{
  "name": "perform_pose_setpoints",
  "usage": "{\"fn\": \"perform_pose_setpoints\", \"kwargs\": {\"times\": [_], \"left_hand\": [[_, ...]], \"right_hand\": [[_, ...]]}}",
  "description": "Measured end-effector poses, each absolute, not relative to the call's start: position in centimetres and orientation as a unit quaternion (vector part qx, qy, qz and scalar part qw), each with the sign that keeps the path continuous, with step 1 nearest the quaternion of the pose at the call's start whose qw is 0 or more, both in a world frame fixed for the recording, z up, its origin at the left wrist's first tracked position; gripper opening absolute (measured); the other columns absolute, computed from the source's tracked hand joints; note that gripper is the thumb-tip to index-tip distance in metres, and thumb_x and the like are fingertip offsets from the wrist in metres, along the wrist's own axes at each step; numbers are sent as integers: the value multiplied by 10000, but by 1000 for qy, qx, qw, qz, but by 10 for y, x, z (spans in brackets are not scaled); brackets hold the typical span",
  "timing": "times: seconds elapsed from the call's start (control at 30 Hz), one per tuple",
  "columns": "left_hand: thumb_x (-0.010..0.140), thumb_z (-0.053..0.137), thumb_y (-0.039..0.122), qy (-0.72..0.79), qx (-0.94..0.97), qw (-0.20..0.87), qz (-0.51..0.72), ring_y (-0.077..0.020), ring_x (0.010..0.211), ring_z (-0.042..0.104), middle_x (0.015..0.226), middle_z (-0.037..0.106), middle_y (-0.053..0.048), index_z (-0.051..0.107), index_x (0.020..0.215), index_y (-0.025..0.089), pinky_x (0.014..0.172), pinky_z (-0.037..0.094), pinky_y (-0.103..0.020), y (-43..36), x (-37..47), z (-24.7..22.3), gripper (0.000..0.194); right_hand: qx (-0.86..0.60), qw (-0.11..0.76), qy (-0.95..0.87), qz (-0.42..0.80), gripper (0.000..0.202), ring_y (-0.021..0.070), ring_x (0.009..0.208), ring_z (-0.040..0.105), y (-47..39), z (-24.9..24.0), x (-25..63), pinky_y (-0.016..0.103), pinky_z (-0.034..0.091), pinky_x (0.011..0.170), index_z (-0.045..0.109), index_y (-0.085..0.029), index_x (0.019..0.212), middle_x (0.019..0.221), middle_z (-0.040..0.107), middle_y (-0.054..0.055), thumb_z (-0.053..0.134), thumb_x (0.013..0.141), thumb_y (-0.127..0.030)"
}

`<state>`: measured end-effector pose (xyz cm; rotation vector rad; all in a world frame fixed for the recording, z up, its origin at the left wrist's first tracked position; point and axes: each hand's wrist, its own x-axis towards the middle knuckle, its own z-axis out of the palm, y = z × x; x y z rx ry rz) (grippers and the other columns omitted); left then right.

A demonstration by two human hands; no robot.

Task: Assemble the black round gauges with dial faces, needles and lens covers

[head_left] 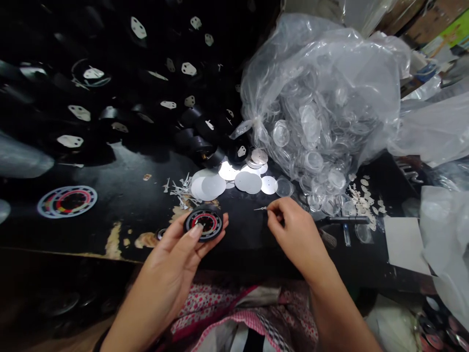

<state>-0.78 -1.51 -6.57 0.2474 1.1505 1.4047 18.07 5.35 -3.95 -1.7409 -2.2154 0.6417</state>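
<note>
In the head view, my left hand (179, 249) holds a round black gauge (203, 223) with a red and white dial, its thumb lying on the dial face. My right hand (293, 230) pinches a thin white pointer (260, 209) between thumb and index finger, to the right of the gauge and apart from it. Beyond the gauge, more white pointers (179, 191) lie in a loose pile. Several round metal discs (248, 182) overlap on the black table (139, 171) just past my hands.
Clear plastic bags (322, 88) spill clear round covers (315, 161) at the right. Small white pieces (362, 198) and a dark pen-like tool (348, 220) lie nearer. Printed dials (68, 201) rest at left. Black housings (194, 142) stand behind. A white card (406, 244) lies at the right edge.
</note>
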Motion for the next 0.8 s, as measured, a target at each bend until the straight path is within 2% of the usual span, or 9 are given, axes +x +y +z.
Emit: {"fn": "perform_pose_setpoints", "kwargs": {"times": [0.13, 0.23, 0.33, 0.4, 0.57, 0.67, 0.8], "left_hand": [[866, 753, 345, 498, 103, 624, 594, -230, 1078, 728, 1120, 780, -6, 767, 1014, 249, 953, 595, -298, -23, -10, -74, 177], [850, 770, 363, 495, 103, 635, 584, -236, 1095, 723, 1136, 779, -2, 772, 1030, 253, 974, 584, -299, -26, -8, -76, 211], [831, 787, 379, 496, 96, 640, 579, -233, 1097, 723, 1151, 778, -12, 768, 1066, 254, 972, 578, -280, -26, -5, -75, 266], [808, 810, 382, 489, 87, 644, 582, -233, 1110, 717, 1153, 778, -18, 765, 1076, 257, 968, 575, -269, -25, -2, -72, 299], [764, 845, 391, 472, 66, 653, 589, -228, 1115, 708, 1128, 782, -42, 762, 1075, 244, 942, 582, -255, -18, 7, -66, 354], [797, 819, 364, 471, 67, 640, 604, -230, 1101, 711, 1099, 786, -47, 770, 1033, 227, 952, 583, -278, -15, 7, -63, 277], [871, 749, 328, 463, 72, 634, 615, -218, 1115, 709, 1104, 787, -60, 772, 1055, 209, 988, 560, -271, -14, 2, -61, 220]], "right_hand": [[-578, 24, -795, 182, 93, 227, 865, 634, 60, -35, 173, 368, 442, 797, 641, -160, 996, 996, 673, 76, 568, 940, -148], [-558, -37, -817, 143, 121, 246, 846, 639, 66, -33, 166, 383, 429, 774, 649, -144, 955, 959, 677, 93, 532, 965, -176], [-555, -56, -819, 135, 129, 232, 793, 630, 69, -32, 164, 370, 413, 735, 646, -139, 906, 916, 680, 94, 528, 955, -161], [-562, -33, -812, 155, 89, 204, 753, 614, 68, -32, 163, 344, 408, 709, 636, -146, 873, 891, 675, 78, 565, 926, -139], [-530, 86, -799, 269, 84, 152, 712, 594, 50, -33, 155, 280, 429, 668, 602, -167, 826, 847, 652, 31, 636, 894, -133], [-495, 140, -806, 293, 31, 167, 781, 617, 41, -36, 153, 293, 460, 718, 629, -155, 912, 911, 668, 43, 656, 901, -146], [-462, 176, -837, 235, 176, 225, 918, 619, 33, -39, 159, 355, 457, 807, 630, -151, 1056, 1019, 679, 73, 692, 912, -233]]}}
